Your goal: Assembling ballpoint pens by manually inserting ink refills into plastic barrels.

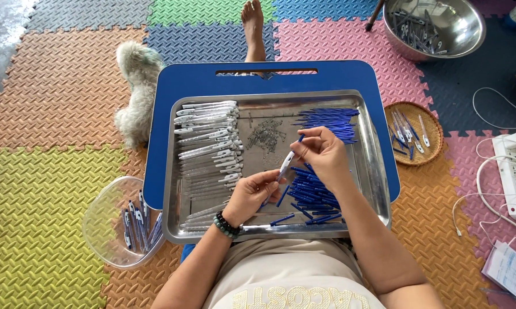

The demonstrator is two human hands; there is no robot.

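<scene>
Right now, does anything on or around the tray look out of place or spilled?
Nothing spilled. The metal tray holds sorted clear barrels, springs and blue refills. Only oddity: a small fluffy dog lies against the blue lap table.

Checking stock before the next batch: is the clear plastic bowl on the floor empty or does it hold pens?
Holds pens. The clear plastic bowl beside the metal tray has several pens lying inside, far from full.

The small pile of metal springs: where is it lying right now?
In the head view the springs lie on the steel tray, upper middle, between the white pen barrels and the blue refills.
</scene>
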